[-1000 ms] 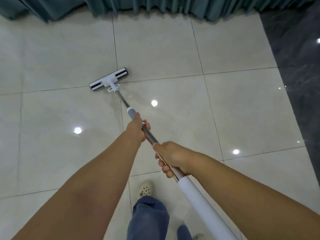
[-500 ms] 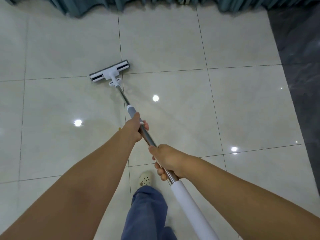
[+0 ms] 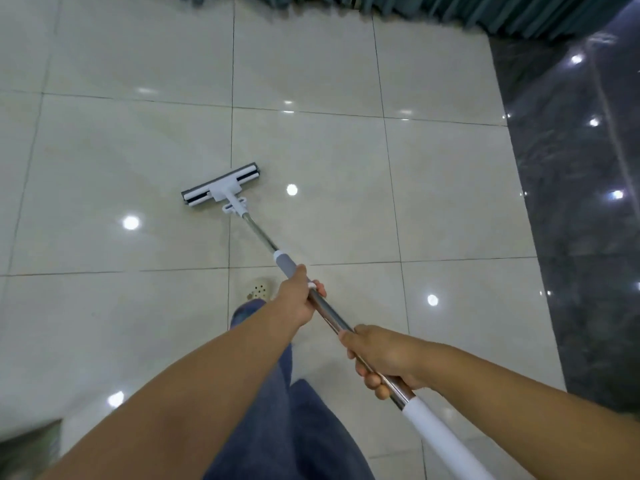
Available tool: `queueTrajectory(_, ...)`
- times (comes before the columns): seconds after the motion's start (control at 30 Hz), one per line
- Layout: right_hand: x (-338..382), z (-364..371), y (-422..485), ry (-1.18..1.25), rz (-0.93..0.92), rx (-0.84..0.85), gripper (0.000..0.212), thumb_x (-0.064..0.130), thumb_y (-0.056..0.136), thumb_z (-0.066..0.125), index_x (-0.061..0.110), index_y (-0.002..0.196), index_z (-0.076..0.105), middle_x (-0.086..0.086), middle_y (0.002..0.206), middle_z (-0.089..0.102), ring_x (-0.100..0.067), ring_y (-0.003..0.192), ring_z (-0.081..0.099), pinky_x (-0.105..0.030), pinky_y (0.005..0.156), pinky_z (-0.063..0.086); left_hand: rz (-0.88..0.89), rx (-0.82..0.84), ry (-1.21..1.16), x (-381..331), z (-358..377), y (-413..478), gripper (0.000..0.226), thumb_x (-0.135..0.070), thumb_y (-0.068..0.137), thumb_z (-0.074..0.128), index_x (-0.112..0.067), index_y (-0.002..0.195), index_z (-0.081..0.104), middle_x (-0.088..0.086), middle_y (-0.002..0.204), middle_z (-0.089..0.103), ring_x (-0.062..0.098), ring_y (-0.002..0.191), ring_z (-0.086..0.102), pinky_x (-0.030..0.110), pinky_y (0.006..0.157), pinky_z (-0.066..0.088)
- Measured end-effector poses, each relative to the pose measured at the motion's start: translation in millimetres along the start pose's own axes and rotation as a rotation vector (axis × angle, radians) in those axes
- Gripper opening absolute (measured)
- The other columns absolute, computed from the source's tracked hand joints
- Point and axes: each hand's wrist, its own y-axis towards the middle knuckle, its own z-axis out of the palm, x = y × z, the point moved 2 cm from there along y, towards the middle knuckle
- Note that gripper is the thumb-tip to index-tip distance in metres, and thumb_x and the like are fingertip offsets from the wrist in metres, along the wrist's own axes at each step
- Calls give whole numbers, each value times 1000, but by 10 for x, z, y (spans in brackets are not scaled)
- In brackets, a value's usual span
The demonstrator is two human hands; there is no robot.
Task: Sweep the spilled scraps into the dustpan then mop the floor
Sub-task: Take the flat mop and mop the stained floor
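You grip the flat mop (image 3: 258,231) with both hands. Your left hand (image 3: 297,300) is clenched round the shiny steel pole just below the grey collar (image 3: 286,263), with the fingertips wrapping under the far side. Your right hand (image 3: 385,359) grasps the same pole nearer to you, its fingers curled round the metal just above the white plastic grip sleeve (image 3: 440,435), which runs off the near right edge.

The pole slants away from you, up and to the left, to the white rectangular mop head (image 3: 220,187). The head lies flat on the glossy cream tiled floor (image 3: 121,150), angled with its right end farther from you, just left of a grout line and beside a bright ceiling-light reflection.

Your leg in blue jeans (image 3: 294,427) fills the near centre, between your forearms. A cream perforated clog (image 3: 258,289) shows past the knee, just left of your left hand and well short of the mop head.

A band of dark polished marble flooring (image 3: 571,237) runs down the right side, well apart from the head. A teal pleated curtain (image 3: 485,15) hangs along the far edge, its hem meeting the tiles. At the near left corner sits a dark blurred shape (image 3: 27,445); you cannot tell what it is. Nothing lies on the tiles between the mop head and the curtain.
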Motion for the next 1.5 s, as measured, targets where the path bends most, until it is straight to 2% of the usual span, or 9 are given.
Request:
queueTrajectory(0.13,-699,199,-305,-31,8,20,31,43,100,37,14,90,42,0,58,43,-8,39,38,-18,36,38,-82,-51,-25,766,-163,-399,32,-34,95,49,-9,76,44,4,48,45,13,34,43,25,45,44)
queueTrajectory(0.3,-1152,331,-500,-73,-4,45,28,43,99,39,16,90,40,0,61,44,-8,40,37,-19,36,37,-100,-88,-82,1236,-327,-763,32,-34,95,48,-11,74,42,3,59,43,14,45,44,27,49,45)
queueTrajectory(0.57,-632,448,-412,-70,17,42,28,40,98,43,13,90,44,0,56,47,-11,38,38,-20,36,37,-120,-61,-210,697,-507,-745,31,-34,96,46,-10,77,40,4,62,40,14,46,39,22,39,40)
queueTrajectory(0.73,193,597,-111,-87,-3,27,30,40,98,45,11,90,46,-2,58,47,-11,36,37,-19,35,35,-68,-89,-243,-109,-694,-391,34,-36,96,45,-8,77,44,4,60,41,14,42,40,19,35,40)
queueTrajectory(0.87,1225,677,175,-143,-70,22,31,40,98,44,10,92,46,-3,59,46,-10,35,37,-18,34,34,6,-91,-296,-1103,-886,-91,32,-36,96,47,-8,81,43,4,59,40,10,27,39,15,32,38)
queueTrajectory(1.0,2269,818,451,-174,-96,12,31,40,97,46,10,92,46,-4,60,44,-10,36,36,-17,34,34,23,-101,-308,-2154,-1104,142,32,-36,96,47,-10,79,40,4,60,40,13,43,38,12,32,37)
queueTrajectory(1.2,3610,1321,871,-219,-112,53,32,41,96,46,10,90,45,-3,60,42,-9,35,37,-16,34,36,94,-153,-320,-3458,-1725,531,35,-35,95,49,-10,73,40,5,60,42,13,40,40,12,30,36)
queueTrajectory(1.37,4497,1807,1189,-252,-123,71,34,43,96,47,12,81,43,-3,57,41,-9,31,38,-15,35,38,182,-190,-325,-4306,-2306,747,31,-31,96,50,-8,78,40,6,64,42,13,46,40,13,33,39)
queueTrajectory(1.5,4848,2127,1288,-243,-152,93,33,38,97,47,14,76,41,-3,53,39,-11,29,36,-14,36,39,203,-215,-262,-4646,-2654,772,29,-30,95,49,-9,78,38,5,67,42,12,46,41,13,36,41)
